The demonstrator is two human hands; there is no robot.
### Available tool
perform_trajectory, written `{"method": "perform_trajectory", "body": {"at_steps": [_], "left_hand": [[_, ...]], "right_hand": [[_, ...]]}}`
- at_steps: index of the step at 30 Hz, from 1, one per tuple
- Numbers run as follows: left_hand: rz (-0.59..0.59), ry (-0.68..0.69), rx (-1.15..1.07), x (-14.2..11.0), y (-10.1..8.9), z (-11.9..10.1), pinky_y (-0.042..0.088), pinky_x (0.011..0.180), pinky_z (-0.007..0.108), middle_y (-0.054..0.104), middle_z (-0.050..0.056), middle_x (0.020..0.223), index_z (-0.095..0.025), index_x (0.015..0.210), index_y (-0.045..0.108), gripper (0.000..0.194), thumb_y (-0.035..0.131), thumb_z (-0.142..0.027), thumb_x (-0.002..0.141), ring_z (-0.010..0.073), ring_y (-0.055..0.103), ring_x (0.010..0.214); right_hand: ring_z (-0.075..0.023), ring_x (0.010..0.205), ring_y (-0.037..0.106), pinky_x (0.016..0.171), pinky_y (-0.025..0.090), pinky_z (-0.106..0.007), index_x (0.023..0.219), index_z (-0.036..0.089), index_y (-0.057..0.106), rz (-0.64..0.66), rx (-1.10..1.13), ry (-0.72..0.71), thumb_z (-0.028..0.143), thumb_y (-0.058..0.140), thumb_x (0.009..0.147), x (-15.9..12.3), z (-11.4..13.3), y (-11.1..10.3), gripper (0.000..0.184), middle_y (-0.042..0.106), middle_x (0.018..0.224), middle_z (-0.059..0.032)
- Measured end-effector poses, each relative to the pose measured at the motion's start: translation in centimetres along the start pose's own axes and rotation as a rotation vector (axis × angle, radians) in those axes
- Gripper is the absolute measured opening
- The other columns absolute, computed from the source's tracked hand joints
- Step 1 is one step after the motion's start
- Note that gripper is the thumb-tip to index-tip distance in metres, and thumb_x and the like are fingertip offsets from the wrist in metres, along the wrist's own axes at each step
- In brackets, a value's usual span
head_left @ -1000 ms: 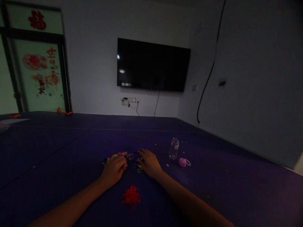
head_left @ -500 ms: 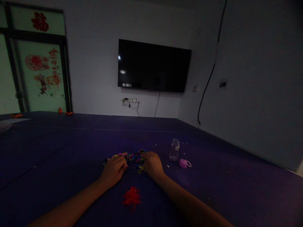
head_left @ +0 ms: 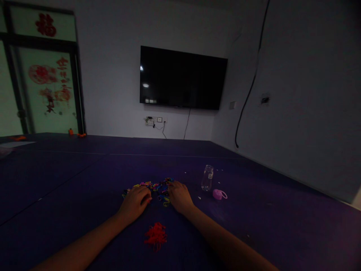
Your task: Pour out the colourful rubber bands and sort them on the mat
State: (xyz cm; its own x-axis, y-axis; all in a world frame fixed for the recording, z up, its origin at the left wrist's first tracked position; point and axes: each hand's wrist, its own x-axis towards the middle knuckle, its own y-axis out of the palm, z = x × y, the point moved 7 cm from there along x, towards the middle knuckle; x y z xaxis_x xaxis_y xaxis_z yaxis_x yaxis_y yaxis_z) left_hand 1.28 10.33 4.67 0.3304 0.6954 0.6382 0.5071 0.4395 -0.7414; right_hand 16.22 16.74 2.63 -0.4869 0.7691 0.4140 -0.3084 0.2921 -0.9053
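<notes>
My left hand [head_left: 135, 202] and my right hand [head_left: 179, 196] both rest on a scattered heap of small multicoloured rubber bands [head_left: 158, 187] on a dark purple table [head_left: 70, 180]. The fingers of each hand curl down into the heap and their tips are hidden among the bands. In the dim light I cannot make out whether either hand grips a band. A separate small pile of red bands [head_left: 156, 233] lies between my forearms, nearer to me.
A small clear bottle [head_left: 207, 177] stands right of the heap, with its pink cap [head_left: 217, 194] lying beside it. A black TV [head_left: 182, 78] hangs on the far wall. Small orange items [head_left: 75, 133] sit at the table's far left edge.
My right hand has drawn slightly left and inward over the coloured bands. My left hand has barely shifted.
</notes>
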Motion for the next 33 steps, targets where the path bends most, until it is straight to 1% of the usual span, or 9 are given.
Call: {"method": "perform_trajectory", "body": {"at_steps": [6, 10, 13, 17, 20, 24, 28, 33], "left_hand": [[0.004, 0.006, 0.002, -0.04, -0.09, -0.02, 0.042, 0.074, 0.033, 0.064, 0.002, 0.079, -0.020, 0.075, 0.057, 0.009, 0.052, -0.016, 0.081, 0.0197, 0.059, 0.079], [0.024, 0.003, 0.013, -0.05, 0.12, 0.06, 0.043, 0.075, 0.033, 0.065, 0.001, 0.079, -0.021, 0.076, 0.057, 0.010, 0.052, -0.016, 0.082, 0.0199, 0.059, 0.081], [0.020, 0.005, 0.019, -0.06, 0.12, 0.03, 0.043, 0.076, 0.034, 0.065, 0.001, 0.080, -0.021, 0.077, 0.058, 0.011, 0.051, -0.015, 0.083, 0.0201, 0.060, 0.081], [0.021, 0.009, 0.016, -0.10, 0.16, -0.02, 0.043, 0.074, 0.034, 0.065, 0.001, 0.080, -0.021, 0.078, 0.059, 0.010, 0.051, -0.015, 0.082, 0.0203, 0.060, 0.081], [0.022, 0.014, 0.011, -0.12, 0.17, -0.04, 0.043, 0.073, 0.033, 0.066, 0.001, 0.079, -0.020, 0.078, 0.059, 0.010, 0.052, -0.015, 0.082, 0.0203, 0.060, 0.080], [0.015, 0.027, 0.006, -0.10, 0.15, -0.03, 0.043, 0.073, 0.034, 0.066, 0.001, 0.078, -0.020, 0.077, 0.059, 0.010, 0.052, -0.013, 0.082, 0.0200, 0.061, 0.079], [0.012, 0.036, 0.007, -0.09, 0.16, 0.00, 0.044, 0.072, 0.033, 0.066, 0.001, 0.078, -0.021, 0.078, 0.059, 0.009, 0.053, -0.014, 0.081, 0.0198, 0.061, 0.079], [0.005, 0.046, 0.006, -0.10, -0.01, -0.16, 0.044, 0.072, 0.033, 0.065, 0.001, 0.078, -0.021, 0.078, 0.059, 0.011, 0.050, -0.016, 0.083, 0.0192, 0.061, 0.079]], "right_hand": [[-0.0230, 0.113, 0.050, 0.096, 0.035, -0.036, 0.105, 0.018, 0.064, 0.022, 0.023, 0.017, 0.022, 0.035, 0.092, 0.08, -0.05, 0.10, 0.031, 0.063, 0.114, -0.0101], [-0.0222, 0.118, 0.047, 0.099, 0.033, -0.036, 0.113, 0.019, 0.061, 0.059, 0.034, 0.022, 0.027, 0.033, 0.094, 0.06, -0.03, 0.20, 0.034, 0.060, 0.120, -0.0087], [-0.0232, 0.123, 0.043, 0.100, 0.033, -0.038, 0.119, 0.022, 0.058, 0.072, 0.029, 0.023, 0.031, 0.032, 0.095, -0.06, -0.06, 0.21, 0.037, 0.056, 0.126, -0.0083], [-0.0251, 0.125, 0.040, 0.100, 0.032, -0.042, 0.122, 0.020, 0.056, 0.085, 0.023, 0.032, 0.032, 0.030, 0.095, -0.13, -0.13, 0.33, 0.040, 0.053, 0.130, -0.0099], [-0.0247, 0.126, 0.040, 0.102, 0.031, -0.042, 0.125, 0.018, 0.054, 0.090, 0.039, 0.025, 0.031, 0.029, 0.096, -0.05, -0.15, 0.52, 0.041, 0.053, 0.131, -0.0108], [-0.0243, 0.126, 0.041, 0.102, 0.031, -0.040, 0.125, 0.016, 0.053, 0.076, 0.056, 0.022, 0.030, 0.031, 0.095, 0.13, -0.28, 0.69, 0.040, 0.054, 0.130, -0.0119], [-0.0235, 0.120, 0.046, 0.099, 0.034, -0.038, 0.122, 0.017, 0.055, 0.044, 0.083, 0.009, 0.028, 0.034, 0.094, 0.23, -0.27, 0.57, 0.036, 0.057, 0.125, -0.0120], [-0.0229, 0.119, 0.047, 0.097, 0.036, -0.037, 0.121, 0.016, 0.055, -0.005, 0.126, -0.068, 0.025, 0.035, 0.094, 0.15, 0.26, 0.14, 0.034, 0.056, 0.125, -0.0121]]}}
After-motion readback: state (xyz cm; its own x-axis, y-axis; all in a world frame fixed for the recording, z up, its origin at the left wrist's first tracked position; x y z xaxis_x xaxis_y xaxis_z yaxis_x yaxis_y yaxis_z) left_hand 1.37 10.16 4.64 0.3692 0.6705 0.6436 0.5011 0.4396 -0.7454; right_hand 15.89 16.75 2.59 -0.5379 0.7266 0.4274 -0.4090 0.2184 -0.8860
